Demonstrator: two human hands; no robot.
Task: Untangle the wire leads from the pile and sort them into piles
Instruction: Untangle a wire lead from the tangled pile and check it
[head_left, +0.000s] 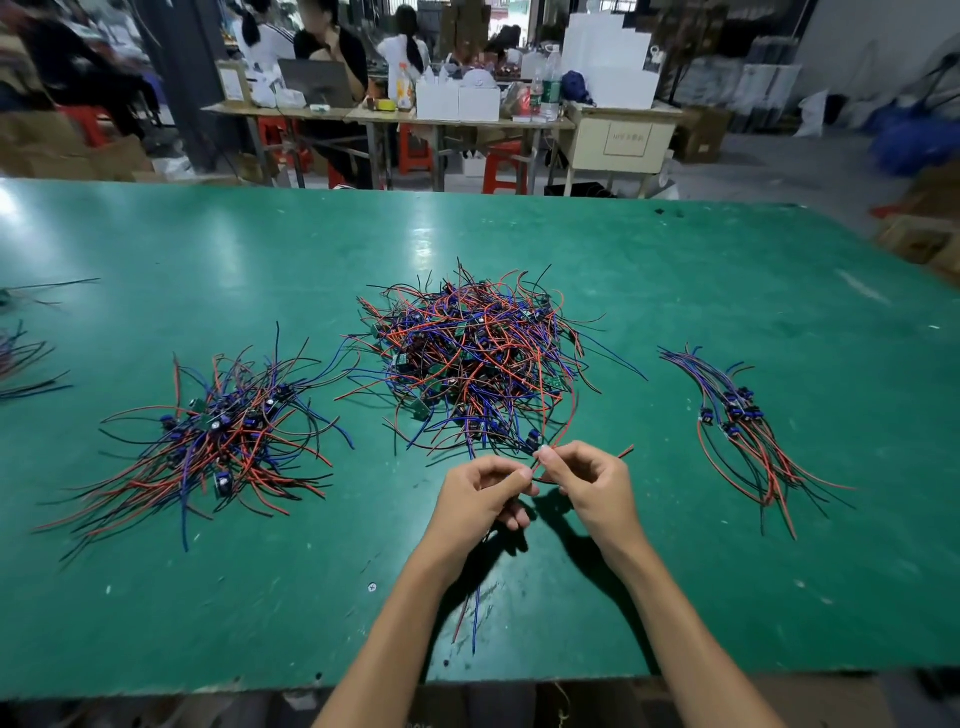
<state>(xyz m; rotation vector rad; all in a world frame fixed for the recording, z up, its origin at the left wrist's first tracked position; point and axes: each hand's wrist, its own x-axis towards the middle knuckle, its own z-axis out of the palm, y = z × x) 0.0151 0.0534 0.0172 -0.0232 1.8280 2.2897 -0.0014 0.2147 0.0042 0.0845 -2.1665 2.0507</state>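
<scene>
Wire leads fill the middle of a green table (156, 249) in the head view, where the sorting looks partly done. A big tangled pile (467, 358) of red, blue and black leads with small boards sits at centre, seemingly the largest heap and the bulk of the work left. A looser pile (228, 431) spreads at left, and a tidy, combed bundle (748, 426) lies at right, well apart from the tangle. More strands (21, 358) trail off the far left edge. Just near of the tangle, the left hand (478, 493) and right hand (587, 478) meet fingertip to fingertip, each pinching a red lead (563, 415) that loops up toward the pile's near edge. Red and blue ends (470, 618) hang below the left hand. Behind, people sit at cluttered benches (441, 122).
</scene>
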